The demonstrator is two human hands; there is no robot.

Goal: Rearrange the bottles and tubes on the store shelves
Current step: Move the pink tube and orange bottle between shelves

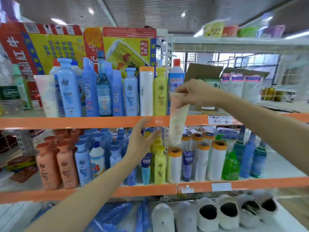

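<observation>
My right hand (194, 93) pinches the top end of a pale peach and cream tube (177, 121), which hangs in front of the orange shelf edge (83, 122) at the middle. My left hand (142, 139) is raised with fingers spread and holds nothing, just left of the tube, in front of the middle shelf. On the upper shelf stand blue bottles (70, 91), a white bottle with an orange cap (146, 92), a yellow bottle (160, 94) and a similar pale tube (47, 96) at the left.
The middle shelf holds peach bottles (48, 166), blue bottles (83, 164), a yellow bottle (160, 166), white orange-capped bottles (217, 163) and green and blue bottles (231, 166). Fluffy slippers (229, 211) lie on the bottom shelf. Cardboard boxes (202, 72) stand at the upper right.
</observation>
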